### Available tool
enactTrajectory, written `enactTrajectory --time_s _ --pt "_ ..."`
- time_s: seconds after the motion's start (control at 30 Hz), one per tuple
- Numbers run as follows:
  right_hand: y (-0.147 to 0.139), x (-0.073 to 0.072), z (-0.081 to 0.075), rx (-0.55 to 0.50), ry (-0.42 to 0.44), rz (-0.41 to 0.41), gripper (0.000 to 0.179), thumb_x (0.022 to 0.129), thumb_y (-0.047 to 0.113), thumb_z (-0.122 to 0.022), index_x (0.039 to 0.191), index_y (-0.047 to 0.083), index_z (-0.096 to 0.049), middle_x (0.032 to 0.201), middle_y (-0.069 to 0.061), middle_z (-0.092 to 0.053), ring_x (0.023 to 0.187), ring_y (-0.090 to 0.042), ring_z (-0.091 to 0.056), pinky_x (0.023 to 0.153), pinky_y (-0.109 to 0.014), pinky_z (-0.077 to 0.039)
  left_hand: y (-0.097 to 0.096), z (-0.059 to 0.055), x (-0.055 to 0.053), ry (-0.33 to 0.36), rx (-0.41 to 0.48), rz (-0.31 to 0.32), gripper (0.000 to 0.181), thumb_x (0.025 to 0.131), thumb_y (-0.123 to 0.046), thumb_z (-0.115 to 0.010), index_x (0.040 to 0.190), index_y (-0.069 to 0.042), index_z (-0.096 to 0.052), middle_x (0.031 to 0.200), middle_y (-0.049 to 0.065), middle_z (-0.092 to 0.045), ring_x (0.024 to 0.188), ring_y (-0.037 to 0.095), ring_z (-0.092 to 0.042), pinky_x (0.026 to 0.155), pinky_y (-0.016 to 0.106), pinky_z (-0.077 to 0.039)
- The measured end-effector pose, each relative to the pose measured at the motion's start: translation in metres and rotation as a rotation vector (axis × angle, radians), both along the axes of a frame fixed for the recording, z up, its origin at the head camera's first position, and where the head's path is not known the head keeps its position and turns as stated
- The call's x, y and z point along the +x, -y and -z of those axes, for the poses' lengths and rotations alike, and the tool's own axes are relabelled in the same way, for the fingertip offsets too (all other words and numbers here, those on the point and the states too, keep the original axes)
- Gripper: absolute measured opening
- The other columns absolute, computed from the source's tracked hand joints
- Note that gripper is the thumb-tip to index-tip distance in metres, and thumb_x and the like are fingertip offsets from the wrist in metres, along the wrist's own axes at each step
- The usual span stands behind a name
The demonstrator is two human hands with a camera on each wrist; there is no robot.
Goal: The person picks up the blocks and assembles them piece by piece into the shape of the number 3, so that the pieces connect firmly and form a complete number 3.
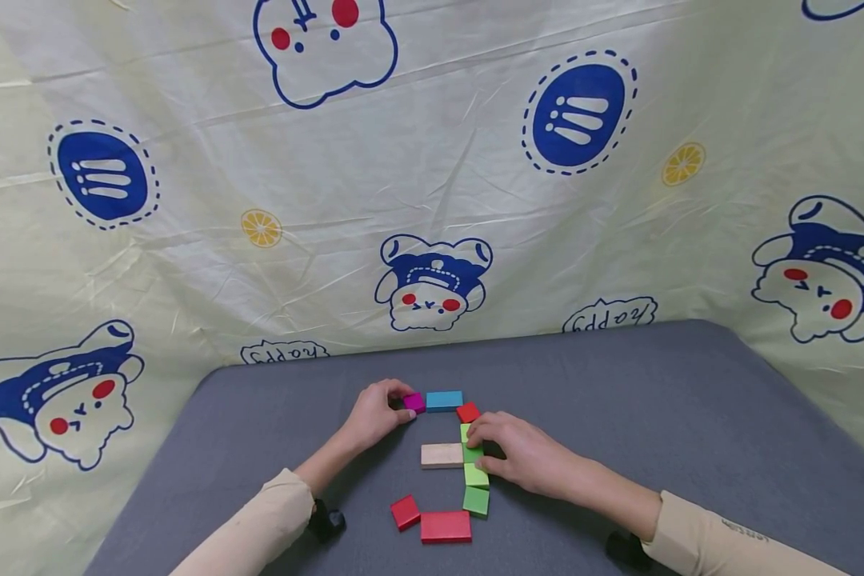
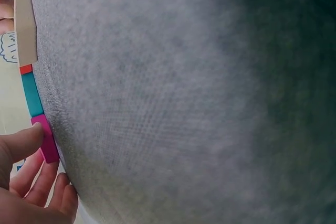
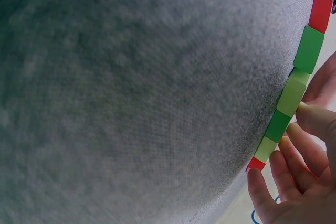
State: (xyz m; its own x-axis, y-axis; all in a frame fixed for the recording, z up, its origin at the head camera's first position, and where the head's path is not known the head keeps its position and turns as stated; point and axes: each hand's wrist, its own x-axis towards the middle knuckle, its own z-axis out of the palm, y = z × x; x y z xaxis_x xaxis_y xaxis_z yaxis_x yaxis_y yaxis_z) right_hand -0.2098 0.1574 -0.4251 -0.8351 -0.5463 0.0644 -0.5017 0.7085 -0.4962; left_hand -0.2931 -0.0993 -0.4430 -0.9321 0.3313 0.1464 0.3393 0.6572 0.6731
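Note:
My left hand (image 1: 373,414) pinches a small magenta block (image 1: 414,402) between thumb and fingers, at the left end of a blue block (image 1: 444,402). In the left wrist view the thumb presses one face of it. My right hand (image 1: 524,454) lies along the right side of a column of green blocks, its fingertips touching them. The thumb is by a light green block (image 1: 477,476), just below a darker green block (image 1: 473,454). Higher up, the fingers partly cover another light green block (image 1: 464,434), close to a small red block (image 1: 468,412).
A plain wooden block (image 1: 442,456) points left from the column. The lowest green block (image 1: 477,502) stands above a long red block (image 1: 446,527), with a tilted red block (image 1: 406,513) at its left. All lie on a grey table (image 1: 590,384) before a printed curtain (image 1: 461,184).

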Motion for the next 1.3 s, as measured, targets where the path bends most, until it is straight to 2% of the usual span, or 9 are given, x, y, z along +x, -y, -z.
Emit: enactTrajectory --time_s 0.27,0.67,1.1,1.3 --pt "0.0000 -0.0003 -0.0001 -0.002 -0.004 -0.008 0.023 0.087 0.017 -0.075 0.110 0.015 -0.071 0.118 0.004 -0.059 0.113 -0.020 -0.053 0.095 -0.046 -0.046 0.0002 0.0014 0.0005 -0.027 0.004 0.011 0.025 0.084 -0.007 -0.076 0.108 -0.002 -0.070 0.103 0.009 -0.067 0.093 0.024 -0.059 0.084 0.042 -0.049" --pt "0.0013 -0.0031 -0.0007 0.041 -0.029 -0.021 0.024 0.088 0.020 -0.074 0.111 0.016 -0.071 0.117 0.004 -0.060 0.112 -0.018 -0.053 0.095 -0.045 -0.047 0.0023 0.0011 0.0006 0.022 0.025 -0.007 0.026 0.085 -0.008 -0.077 0.110 -0.005 -0.070 0.105 0.007 -0.067 0.097 0.024 -0.058 0.089 0.043 -0.047" --pt "0.0004 -0.0050 -0.0049 0.078 -0.014 -0.008 0.026 0.087 0.023 -0.076 0.112 0.018 -0.070 0.114 0.006 -0.060 0.107 -0.015 -0.052 0.092 -0.041 -0.049 0.0005 -0.0006 0.0007 0.026 0.032 0.001 0.028 0.086 -0.011 -0.076 0.112 -0.006 -0.069 0.108 0.007 -0.067 0.099 0.024 -0.058 0.090 0.045 -0.047" --pt "-0.0010 -0.0022 -0.0058 0.051 -0.048 -0.013 0.024 0.088 0.022 -0.074 0.111 0.018 -0.070 0.112 0.007 -0.060 0.105 -0.013 -0.053 0.090 -0.040 -0.049 0.0022 -0.0005 0.0032 0.058 0.083 -0.012 0.030 0.088 -0.014 -0.075 0.115 -0.004 -0.069 0.112 0.009 -0.066 0.102 0.025 -0.058 0.092 0.045 -0.047"
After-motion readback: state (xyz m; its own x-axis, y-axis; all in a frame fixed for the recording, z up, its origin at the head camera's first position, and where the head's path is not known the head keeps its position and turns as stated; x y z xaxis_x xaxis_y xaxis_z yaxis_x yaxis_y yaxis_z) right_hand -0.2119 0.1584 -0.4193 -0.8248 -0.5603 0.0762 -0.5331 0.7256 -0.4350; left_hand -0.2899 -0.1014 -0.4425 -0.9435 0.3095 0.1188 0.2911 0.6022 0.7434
